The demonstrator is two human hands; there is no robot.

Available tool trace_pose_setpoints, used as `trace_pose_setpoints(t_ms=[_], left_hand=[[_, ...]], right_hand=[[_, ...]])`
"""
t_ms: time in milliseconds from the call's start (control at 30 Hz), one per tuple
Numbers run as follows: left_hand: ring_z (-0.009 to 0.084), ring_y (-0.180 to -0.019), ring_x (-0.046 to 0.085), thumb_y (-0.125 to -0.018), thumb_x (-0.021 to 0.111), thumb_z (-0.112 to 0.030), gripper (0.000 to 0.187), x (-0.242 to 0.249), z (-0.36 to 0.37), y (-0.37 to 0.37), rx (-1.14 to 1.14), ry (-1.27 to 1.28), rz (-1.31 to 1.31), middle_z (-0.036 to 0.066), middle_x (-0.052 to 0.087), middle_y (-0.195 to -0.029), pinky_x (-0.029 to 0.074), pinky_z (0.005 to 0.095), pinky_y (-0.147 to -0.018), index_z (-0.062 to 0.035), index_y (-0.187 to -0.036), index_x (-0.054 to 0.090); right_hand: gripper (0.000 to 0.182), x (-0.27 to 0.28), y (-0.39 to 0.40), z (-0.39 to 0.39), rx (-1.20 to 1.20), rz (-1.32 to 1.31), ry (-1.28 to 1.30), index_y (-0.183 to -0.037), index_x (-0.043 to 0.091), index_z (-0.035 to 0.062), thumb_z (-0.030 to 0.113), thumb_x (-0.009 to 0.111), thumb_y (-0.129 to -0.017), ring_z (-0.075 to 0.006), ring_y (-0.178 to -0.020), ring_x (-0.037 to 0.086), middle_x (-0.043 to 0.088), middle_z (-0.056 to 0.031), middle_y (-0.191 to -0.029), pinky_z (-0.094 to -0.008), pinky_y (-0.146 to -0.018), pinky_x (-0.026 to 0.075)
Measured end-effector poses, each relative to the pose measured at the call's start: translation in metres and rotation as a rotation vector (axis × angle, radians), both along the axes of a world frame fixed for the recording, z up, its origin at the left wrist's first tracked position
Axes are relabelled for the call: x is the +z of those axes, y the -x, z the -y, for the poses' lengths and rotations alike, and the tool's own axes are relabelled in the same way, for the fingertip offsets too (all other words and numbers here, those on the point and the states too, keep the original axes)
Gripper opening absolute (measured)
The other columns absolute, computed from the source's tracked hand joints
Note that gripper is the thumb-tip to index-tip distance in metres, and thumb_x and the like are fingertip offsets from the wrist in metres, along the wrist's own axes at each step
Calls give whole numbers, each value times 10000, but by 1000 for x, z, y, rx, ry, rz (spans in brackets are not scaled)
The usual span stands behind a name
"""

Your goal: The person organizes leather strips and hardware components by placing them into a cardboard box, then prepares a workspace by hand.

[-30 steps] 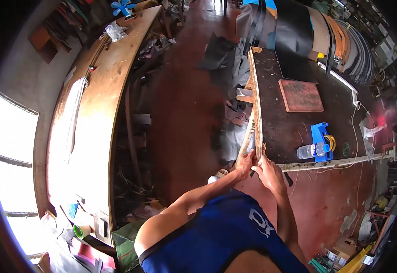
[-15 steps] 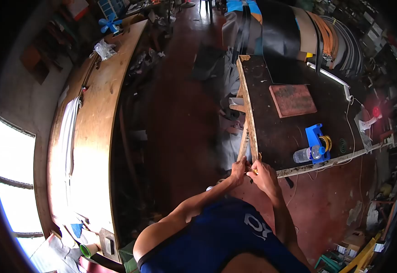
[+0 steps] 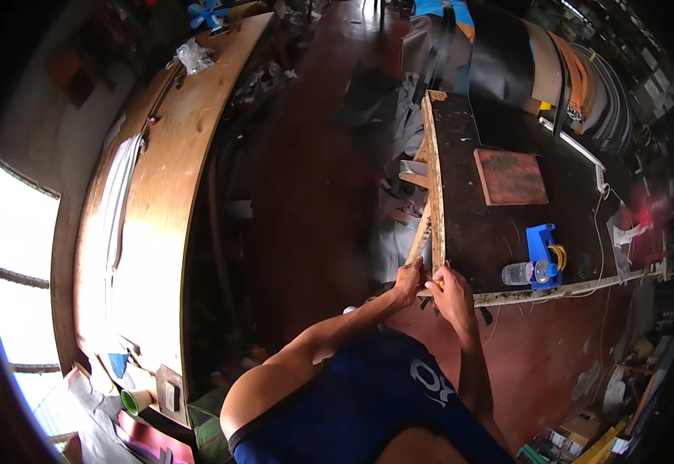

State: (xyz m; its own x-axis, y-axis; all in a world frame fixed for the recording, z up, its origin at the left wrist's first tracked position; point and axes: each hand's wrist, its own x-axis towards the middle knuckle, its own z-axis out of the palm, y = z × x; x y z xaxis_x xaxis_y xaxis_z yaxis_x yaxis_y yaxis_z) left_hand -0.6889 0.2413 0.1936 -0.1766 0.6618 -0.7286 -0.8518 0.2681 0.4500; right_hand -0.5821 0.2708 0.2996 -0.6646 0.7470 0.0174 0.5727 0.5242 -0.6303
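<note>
Both of my hands are close together at the near left corner of the dark workbench [image 3: 491,232]. My left hand [image 3: 409,281] has its fingers closed around something at the lower end of a wooden brace [image 3: 420,238] below the bench edge; what it holds is hidden. My right hand [image 3: 451,294], just to the right, is closed in a pinch, with a small yellow bit showing at its fingertips; the item is too small to name. Some dark strips show just under the hands.
On the dark bench are a reddish square slab [image 3: 510,177], a blue tape dispenser [image 3: 541,246] and a clear bottle [image 3: 518,274]. Rolled sheets [image 3: 499,62] lie at its far end. A long wooden table [image 3: 168,178] stands on the left.
The view has shifted slightly, so the bench appears a little further right. Both hands remain closed at the same corner, with my right hand slightly turned.
</note>
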Motion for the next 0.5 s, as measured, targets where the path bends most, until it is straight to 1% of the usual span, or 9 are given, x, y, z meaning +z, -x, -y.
trace_pose_setpoints(t_ms=[167,200,300,400,500], left_hand=[[178,-626,554,-943,454,-297,298,-11,-4,1,72,-34,66,62,542,-698,502,320,-578,-34,-825,528],[183,-641,557,-943,455,-296,295,-11,-5,1,87,-57,82,66,545,-713,505,325,-586,-33,-829,524],[204,-612,545,-937,469,-318,309,-8,-10,0,157,-72,114,78,558,-715,482,336,-574,-39,-816,527],[198,-643,556,-942,466,-285,291,1,-11,2,157,-87,136,63,529,-691,503,329,-599,-36,-801,520],[196,-626,549,-944,467,-282,297,2,-14,3,155,-80,150,63,517,-661,487,325,-574,-38,-783,519]], right_hand=[[226,0,5,-2,0,-3,-25,-810,519,28,173,685,-760,-348,-722,570,591,-147,-771,-415,-630,446],[225,1,7,-3,7,14,-39,-802,522,20,173,682,-762,-345,-718,572,594,-148,-761,-406,-633,446],[218,3,11,-4,5,44,-58,-790,529,17,170,681,-761,-339,-711,576,597,-147,-748,-396,-633,447],[217,-1,9,-7,-20,39,-68,-794,532,31,178,688,-754,-333,-723,580,598,-137,-761,-401,-635,448],[223,0,9,-8,-54,7,-48,-801,536,44,180,701,-739,-327,-739,584,599,-128,-778,-402,-642,451]])
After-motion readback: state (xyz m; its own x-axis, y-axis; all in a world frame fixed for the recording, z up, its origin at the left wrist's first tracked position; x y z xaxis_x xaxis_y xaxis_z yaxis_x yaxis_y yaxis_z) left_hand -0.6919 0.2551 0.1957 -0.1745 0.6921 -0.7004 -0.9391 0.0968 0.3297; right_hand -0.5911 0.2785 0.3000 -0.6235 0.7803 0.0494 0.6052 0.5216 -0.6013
